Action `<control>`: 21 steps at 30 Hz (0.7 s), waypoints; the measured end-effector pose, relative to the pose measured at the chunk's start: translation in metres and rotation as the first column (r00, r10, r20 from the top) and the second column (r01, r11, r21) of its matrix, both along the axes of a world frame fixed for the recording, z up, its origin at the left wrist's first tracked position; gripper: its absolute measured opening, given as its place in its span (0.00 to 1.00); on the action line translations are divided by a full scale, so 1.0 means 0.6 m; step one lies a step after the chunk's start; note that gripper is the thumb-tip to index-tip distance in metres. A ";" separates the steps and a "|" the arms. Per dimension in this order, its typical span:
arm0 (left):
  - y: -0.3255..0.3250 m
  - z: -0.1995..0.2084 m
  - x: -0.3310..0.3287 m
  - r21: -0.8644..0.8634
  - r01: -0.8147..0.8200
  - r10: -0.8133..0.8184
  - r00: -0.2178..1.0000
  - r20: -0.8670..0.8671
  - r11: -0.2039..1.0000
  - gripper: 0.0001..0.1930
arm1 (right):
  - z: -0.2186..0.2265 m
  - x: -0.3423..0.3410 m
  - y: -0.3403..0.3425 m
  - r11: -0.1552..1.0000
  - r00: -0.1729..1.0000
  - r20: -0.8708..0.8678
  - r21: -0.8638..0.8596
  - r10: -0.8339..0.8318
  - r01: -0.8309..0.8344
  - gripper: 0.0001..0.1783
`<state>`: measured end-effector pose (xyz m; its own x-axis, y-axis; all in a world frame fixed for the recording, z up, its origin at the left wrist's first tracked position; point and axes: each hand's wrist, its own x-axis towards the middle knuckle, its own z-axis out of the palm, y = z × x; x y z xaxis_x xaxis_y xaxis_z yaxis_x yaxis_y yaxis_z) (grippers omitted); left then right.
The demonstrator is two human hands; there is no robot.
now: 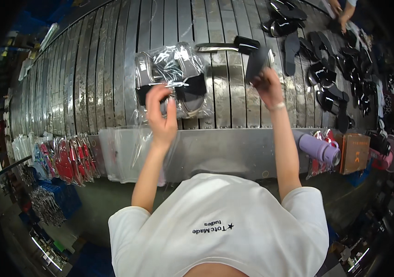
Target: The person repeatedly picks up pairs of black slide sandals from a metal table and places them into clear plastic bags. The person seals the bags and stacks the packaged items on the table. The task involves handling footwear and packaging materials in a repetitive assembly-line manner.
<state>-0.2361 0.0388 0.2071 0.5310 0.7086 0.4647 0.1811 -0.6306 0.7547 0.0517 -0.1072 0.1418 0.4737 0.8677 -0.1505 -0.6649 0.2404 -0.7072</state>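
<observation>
A clear plastic bag (169, 55) with a pair of grey and black slide sandals (190, 97) inside lies flat on the slatted metal conveyor. Over its near left part is my left hand (161, 115), thumb and fingers apart and slightly blurred; whether it touches the plastic is unclear. To the right, my right hand (269, 87) grips a dark slide sandal (256, 64), raised and tilted with its flat sole showing. Just beyond it, another slide sandal (224, 47) with a shiny black strap rests on its side on the slats.
Loose black sandals (328, 74) are heaped at the right of the conveyor (86, 69). Another person's hands (344, 17) are at the far right. Clear bags (123, 154) hang on the near edge, beside red bagged items (70, 159). A purple bottle (319, 150) and brown box (355, 153) stand right.
</observation>
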 end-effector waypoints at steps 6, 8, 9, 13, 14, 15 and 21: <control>-0.200 -0.125 -0.054 -0.566 0.622 0.327 0.776 0.540 -0.541 0.44 | 0.131 -0.089 -0.217 0.906 0.816 0.402 -0.267 0.415 -0.329 0.37; -0.250 -0.135 -0.053 -0.389 0.692 0.375 0.682 0.628 -0.608 0.44 | 0.111 -0.117 -0.248 0.877 0.451 0.758 -0.455 0.471 -0.152 0.33; -0.271 -0.152 -0.062 -0.415 0.705 0.393 0.683 0.616 -0.575 0.42 | 0.075 -0.141 -0.272 0.846 0.327 0.811 -0.530 0.485 0.060 0.28; -0.319 -0.248 -0.101 -0.802 0.460 0.089 0.882 0.463 -0.382 0.36 | -0.079 -0.267 -0.363 0.387 0.410 0.664 -0.720 0.625 0.576 0.48; -0.328 -0.257 -0.109 -0.915 0.304 -0.064 0.941 0.332 -0.264 0.36 | -0.077 -0.298 -0.370 0.235 0.470 0.544 -0.789 0.695 0.567 0.54; -0.333 -0.234 -0.108 -0.937 0.231 -0.084 0.962 0.261 -0.263 0.33 | -0.100 -0.317 -0.384 0.230 0.413 0.587 -0.728 0.697 0.645 0.51; -0.395 -0.243 -0.125 -0.957 0.270 -0.053 0.962 0.266 0.106 0.26 | -0.123 -0.373 -0.343 0.533 0.968 0.251 -0.820 0.004 0.210 0.16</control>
